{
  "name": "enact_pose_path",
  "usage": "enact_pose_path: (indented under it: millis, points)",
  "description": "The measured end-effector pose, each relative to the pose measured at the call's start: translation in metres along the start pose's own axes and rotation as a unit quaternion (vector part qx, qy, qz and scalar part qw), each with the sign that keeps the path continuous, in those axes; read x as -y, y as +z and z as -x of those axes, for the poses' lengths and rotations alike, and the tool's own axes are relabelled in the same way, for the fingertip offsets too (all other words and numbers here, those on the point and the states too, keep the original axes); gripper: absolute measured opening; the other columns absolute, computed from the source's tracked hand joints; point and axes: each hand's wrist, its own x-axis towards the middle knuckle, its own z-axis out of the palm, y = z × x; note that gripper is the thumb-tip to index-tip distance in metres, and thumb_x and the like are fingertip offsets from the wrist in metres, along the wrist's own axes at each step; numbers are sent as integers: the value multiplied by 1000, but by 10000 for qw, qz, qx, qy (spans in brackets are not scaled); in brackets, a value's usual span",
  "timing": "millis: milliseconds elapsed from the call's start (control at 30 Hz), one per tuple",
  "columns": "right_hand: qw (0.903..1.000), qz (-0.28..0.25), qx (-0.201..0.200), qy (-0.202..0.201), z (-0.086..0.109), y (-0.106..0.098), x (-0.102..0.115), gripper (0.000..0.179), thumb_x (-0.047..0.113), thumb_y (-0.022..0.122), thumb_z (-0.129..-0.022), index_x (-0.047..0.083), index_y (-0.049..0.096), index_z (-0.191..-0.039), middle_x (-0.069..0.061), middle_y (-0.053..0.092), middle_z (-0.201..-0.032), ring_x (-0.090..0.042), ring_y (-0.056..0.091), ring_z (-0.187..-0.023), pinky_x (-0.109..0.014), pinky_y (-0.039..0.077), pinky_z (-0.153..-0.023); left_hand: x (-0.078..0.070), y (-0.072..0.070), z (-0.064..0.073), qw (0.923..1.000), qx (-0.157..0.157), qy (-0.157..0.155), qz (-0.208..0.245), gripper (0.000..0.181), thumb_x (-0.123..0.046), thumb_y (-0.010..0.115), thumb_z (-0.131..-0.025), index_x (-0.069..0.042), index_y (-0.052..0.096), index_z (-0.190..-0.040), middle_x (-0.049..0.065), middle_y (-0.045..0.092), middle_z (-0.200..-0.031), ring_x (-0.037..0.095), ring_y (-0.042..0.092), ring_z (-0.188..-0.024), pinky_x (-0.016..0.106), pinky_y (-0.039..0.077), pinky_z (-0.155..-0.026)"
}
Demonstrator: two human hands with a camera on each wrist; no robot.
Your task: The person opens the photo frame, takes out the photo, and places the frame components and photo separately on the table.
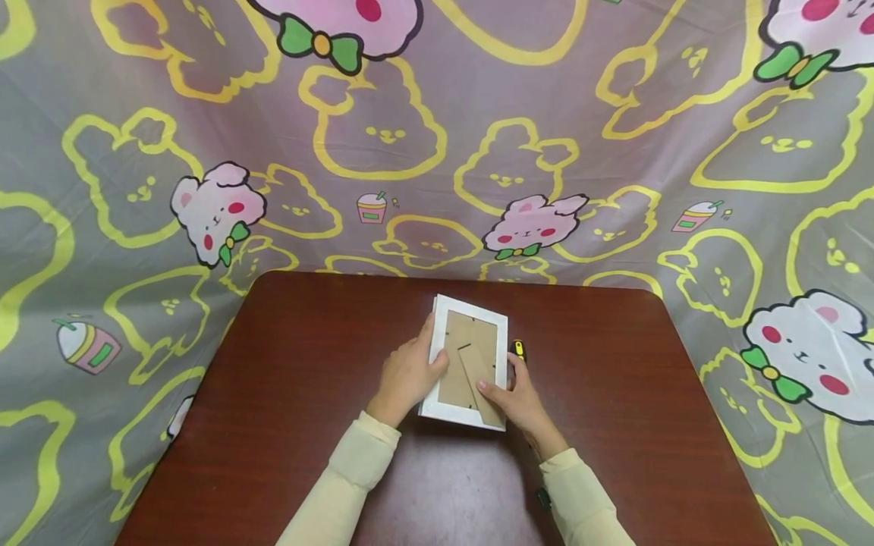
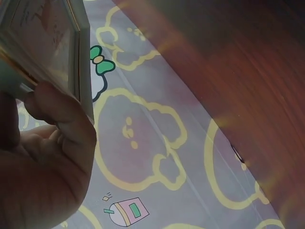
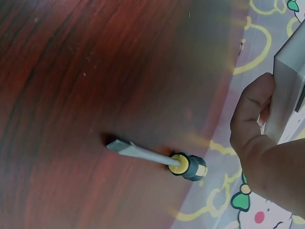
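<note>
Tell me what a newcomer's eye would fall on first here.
Probably the cloth covered in cartoon animals, which rises behind the table and along both sides. Next, in the middle, the white picture frame, its brown back turned toward the head camera, held between the left hand and the right hand. Then the screwdriver with a black and yellow handle, lying on the table near the right hand.

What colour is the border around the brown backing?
The border is white; the head view shows it best.
</note>
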Motion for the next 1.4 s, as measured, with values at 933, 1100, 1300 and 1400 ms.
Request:
enact_pose_path:
  millis: [933,1100,1300,1400]
  points:
    - [9640,2599,-544,-157,9,0,27,93,37,81,-85,8,30,-156,-25,65,-116,-35,64,-98,-52,51,-84,15,17,4,9984,204,-443,-271,73,-38,55,-99,1,32,-156,2,49,-57,22,54,-52,42,47,-53]
    - [9509,3011,-604,-368,8,0,31,91,36,81,-84,4,33,-154,-26,64,-119,-38,63,-100,-55,49,-86,19,23,5,9975,398,-566,-145,74,-39,54,-100,1,29,-157,3,50,-57,21,52,-52,42,47,-54]
    - [9376,3362,-738,-494,6,-2,33,88,36,81,-83,0,38,-151,-27,61,-116,-39,62,-98,-56,49,-83,22,30,5,9972,443,-588,-105,74,-39,53,-100,2,28,-157,4,51,-58,20,51,-52,41,47,-53]
    - [9363,3396,-759,-477,5,-1,33,86,35,81,-83,-1,40,-150,-27,62,-116,-40,62,-98,-56,49,-83,23,31,5,9968,509,-606,-76,75,-39,53,-101,2,27,-157,3,49,-57,19,49,-51,39,44,-51]
